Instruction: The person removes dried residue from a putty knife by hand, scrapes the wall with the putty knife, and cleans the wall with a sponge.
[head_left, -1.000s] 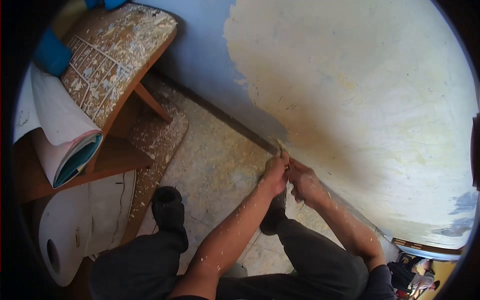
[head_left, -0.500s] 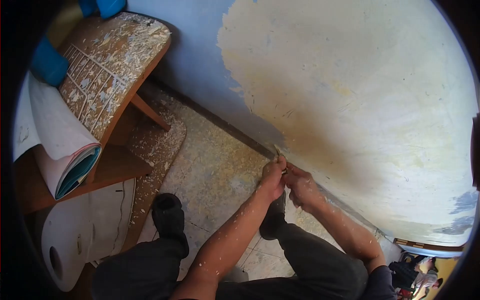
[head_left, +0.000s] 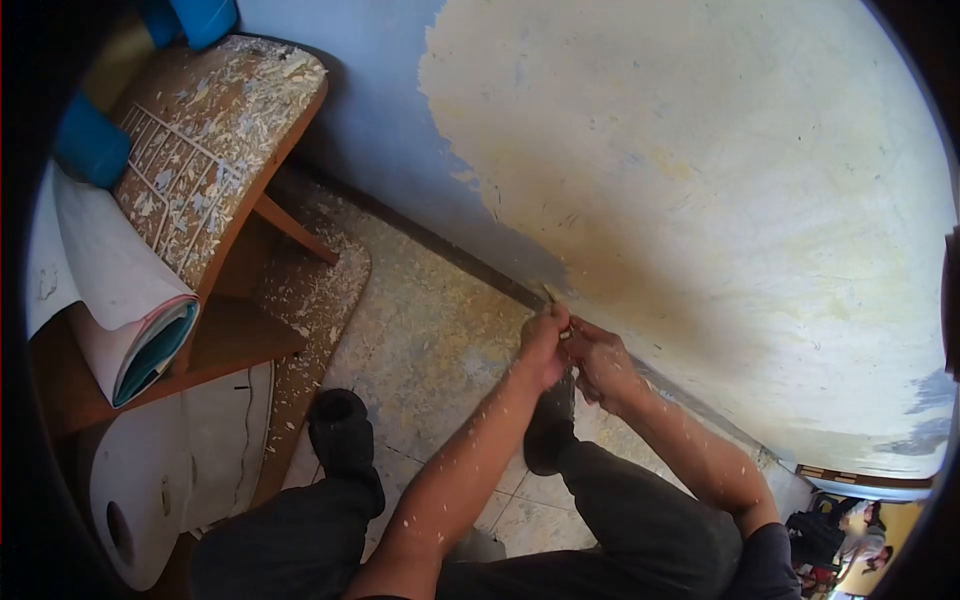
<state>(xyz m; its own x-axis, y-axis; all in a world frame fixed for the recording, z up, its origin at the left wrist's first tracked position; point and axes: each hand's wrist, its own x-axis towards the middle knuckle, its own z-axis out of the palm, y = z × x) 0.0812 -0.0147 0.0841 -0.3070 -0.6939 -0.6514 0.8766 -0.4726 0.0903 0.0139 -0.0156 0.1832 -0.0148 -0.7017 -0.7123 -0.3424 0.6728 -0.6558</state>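
Note:
My left hand (head_left: pixel 545 345) is closed around a small, thin tool (head_left: pixel 549 294) whose pointed tip sticks out above the fingers, close to the foot of the wall (head_left: pixel 640 180). Right beside it, my right hand (head_left: pixel 601 366) has its fingers curled in against the left hand; what they grip is too small to make out. The wall is pale and patchy where its blue paint (head_left: pixel 370 110) ends in a ragged edge. Light flakes cling to both forearms.
A wooden shelf unit (head_left: pixel 235 85) stands at the left, strewn with paint flakes, holding a wire rack (head_left: pixel 175 170) and rolled papers (head_left: pixel 150 340). Blue objects (head_left: pixel 92 142) lie at upper left. Flakes cover the tiled floor (head_left: pixel 420 330). Dark items are at lower right.
The view has shifted slightly, so the shelf sits lower and further left. Both hands stay together by the wall's foot, with small changes in finger position.

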